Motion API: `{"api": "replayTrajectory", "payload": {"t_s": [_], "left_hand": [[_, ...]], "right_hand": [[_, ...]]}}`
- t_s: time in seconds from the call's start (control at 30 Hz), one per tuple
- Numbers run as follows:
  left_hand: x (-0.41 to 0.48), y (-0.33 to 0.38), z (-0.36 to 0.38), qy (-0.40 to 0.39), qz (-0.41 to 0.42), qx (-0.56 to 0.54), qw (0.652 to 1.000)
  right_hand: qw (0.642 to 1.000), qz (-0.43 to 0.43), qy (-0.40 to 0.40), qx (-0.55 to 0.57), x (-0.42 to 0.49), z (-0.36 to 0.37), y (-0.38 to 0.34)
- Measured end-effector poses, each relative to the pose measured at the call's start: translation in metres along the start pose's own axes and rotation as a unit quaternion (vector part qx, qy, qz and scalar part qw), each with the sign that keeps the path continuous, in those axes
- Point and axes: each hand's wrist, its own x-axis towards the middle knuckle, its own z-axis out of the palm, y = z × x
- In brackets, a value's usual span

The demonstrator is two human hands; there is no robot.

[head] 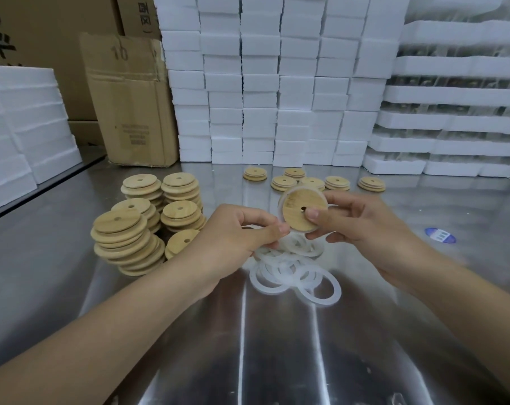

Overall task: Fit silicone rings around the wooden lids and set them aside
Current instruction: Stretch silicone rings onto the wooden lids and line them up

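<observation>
Here left hand and right hand grip a wooden lid; carton reads "10".

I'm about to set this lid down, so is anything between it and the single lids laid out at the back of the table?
Nothing visible. The right hand holds the wooden lid just in front of the single lids, with only bare steel table between them.
</observation>
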Motion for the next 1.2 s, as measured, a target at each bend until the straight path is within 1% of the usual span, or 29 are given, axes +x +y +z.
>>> {"api": "replayTrajectory", "payload": {"t_s": [0.17,0.3,0.4,0.53,0.6,0.73,0.83,0.93,1.03,1.13,1.2], "left_hand": [[0.0020,-0.0012,-0.0028,-0.009,0.030,0.017,0.999],[0.0017,-0.0004,-0.0011,0.019,0.057,0.053,0.997],[0.0013,-0.0011,-0.0018,0.053,0.037,0.017,0.998],[0.0025,-0.0010,0.0001,0.040,-0.014,-0.029,0.999],[0.0028,-0.0007,0.0003,0.036,-0.026,-0.048,0.998],[0.0028,-0.0009,-0.0011,0.042,-0.024,-0.063,0.997],[0.0018,0.0005,-0.0021,0.039,-0.036,-0.093,0.994],[-0.0008,0.0012,0.0016,0.015,-0.051,-0.092,0.994],[-0.0036,0.0022,0.0067,-0.004,-0.058,-0.087,0.995],[-0.0018,0.0049,0.0055,0.013,-0.030,-0.078,0.996],[-0.0012,0.0052,0.0037,0.029,-0.021,-0.069,0.997]], "right_hand": [[0.999,0.031,0.018,0.000,0.0011,0.0034,0.0028],[0.999,0.042,0.025,0.006,0.0009,0.0054,0.0026],[0.999,0.034,0.020,0.011,0.0009,0.0070,0.0023],[0.999,0.026,0.014,0.021,0.0015,0.0051,0.0042],[0.999,0.021,0.010,0.029,0.0022,0.0033,0.0049],[0.999,0.008,0.001,0.036,0.0034,0.0020,0.0066],[0.999,-0.013,0.018,0.033,0.0036,0.0027,0.0077],[0.998,-0.043,0.039,0.031,0.0025,0.0058,0.0091],[0.997,-0.052,0.041,0.036,0.0022,0.0077,0.0097],[0.998,-0.043,0.039,0.038,0.0021,0.0071,0.0082],[0.998,-0.039,0.038,0.018,0.0035,0.0037,0.0069]]}}
